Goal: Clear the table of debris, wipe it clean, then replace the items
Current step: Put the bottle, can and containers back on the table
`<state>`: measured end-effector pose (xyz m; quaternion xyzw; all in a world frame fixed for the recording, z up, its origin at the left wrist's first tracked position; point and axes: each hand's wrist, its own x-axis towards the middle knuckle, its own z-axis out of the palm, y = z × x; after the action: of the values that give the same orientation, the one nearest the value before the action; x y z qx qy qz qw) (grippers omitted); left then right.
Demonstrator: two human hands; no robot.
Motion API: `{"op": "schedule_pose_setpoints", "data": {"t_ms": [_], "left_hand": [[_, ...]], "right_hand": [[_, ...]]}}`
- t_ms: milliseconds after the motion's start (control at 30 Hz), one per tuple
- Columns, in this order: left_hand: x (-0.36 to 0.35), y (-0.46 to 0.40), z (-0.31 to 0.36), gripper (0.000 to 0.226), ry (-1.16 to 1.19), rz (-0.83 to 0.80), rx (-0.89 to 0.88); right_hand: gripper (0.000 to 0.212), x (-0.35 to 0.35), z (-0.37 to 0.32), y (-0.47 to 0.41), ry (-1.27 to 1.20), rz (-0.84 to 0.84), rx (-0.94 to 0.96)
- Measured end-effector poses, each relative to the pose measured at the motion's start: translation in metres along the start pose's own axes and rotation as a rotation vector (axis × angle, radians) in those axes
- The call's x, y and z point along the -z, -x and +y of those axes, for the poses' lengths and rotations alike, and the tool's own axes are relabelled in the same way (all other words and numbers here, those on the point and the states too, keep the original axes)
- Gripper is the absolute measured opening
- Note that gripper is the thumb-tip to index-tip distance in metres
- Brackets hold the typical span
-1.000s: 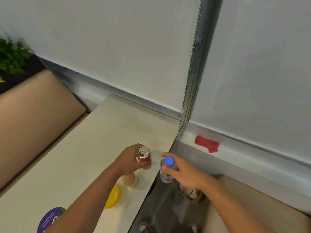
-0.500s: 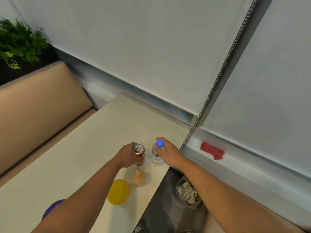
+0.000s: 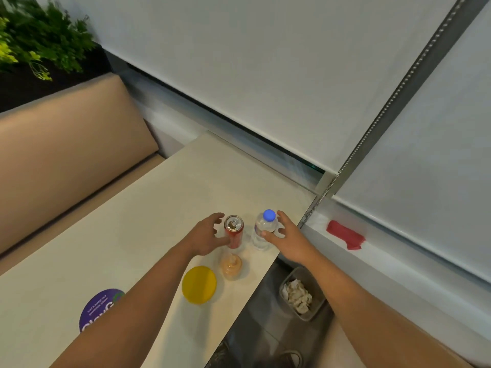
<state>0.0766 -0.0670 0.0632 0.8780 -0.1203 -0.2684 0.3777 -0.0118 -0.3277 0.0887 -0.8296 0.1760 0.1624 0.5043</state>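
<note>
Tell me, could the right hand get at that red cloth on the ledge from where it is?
Probably yes. The right hand is open beside the water bottle, holding nothing, and the red cloth lies in the open on the white ledge further to its right, with nothing between them.

A tan bench cushion (image 3: 66,144) stands far to the left of the hands, and above it, in the upper left corner, is a green plant (image 3: 39,35). Beyond the hands, white roller blinds (image 3: 265,75) cover the window, and a bead chain (image 3: 385,107) hangs down between two of them, up and to the right of the hands. Near the hands, on their right side, there is a white ledge (image 3: 393,258). A dark grey floor (image 3: 255,322) shows below the hands, on the right.
</note>
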Motion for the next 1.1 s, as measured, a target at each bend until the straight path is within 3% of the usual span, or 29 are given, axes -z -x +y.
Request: {"op": "schedule_pose_setpoints", "data": {"t_ms": [233, 367, 433, 533, 867, 1100], "left_hand": [[0.003, 0.059, -0.051, 0.074, 0.009, 0.043, 0.072], [-0.012, 0.093, -0.080, 0.077, 0.038, 0.035, 0.104], [-0.022, 0.102, -0.089, 0.082, 0.026, 0.025, 0.094], [-0.036, 0.111, -0.099, 0.084, 0.020, 0.041, 0.086], [-0.061, 0.160, -0.126, 0.075, 0.207, 0.197, 0.157], [-0.055, 0.194, -0.156, 0.073, 0.310, 0.358, 0.261]], "right_hand": [[0.069, -0.018, 0.043, 0.035, 0.110, -0.086, -0.103], [0.083, -0.044, 0.058, 0.052, 0.130, -0.183, -0.110], [0.077, -0.059, 0.057, 0.057, 0.126, -0.234, -0.137], [0.062, -0.087, 0.044, 0.068, 0.191, -0.326, -0.089], [0.044, -0.176, 0.011, 0.074, 0.140, -0.444, 0.123], [0.053, -0.223, 0.003, 0.052, 0.258, -0.536, 0.202]]}}
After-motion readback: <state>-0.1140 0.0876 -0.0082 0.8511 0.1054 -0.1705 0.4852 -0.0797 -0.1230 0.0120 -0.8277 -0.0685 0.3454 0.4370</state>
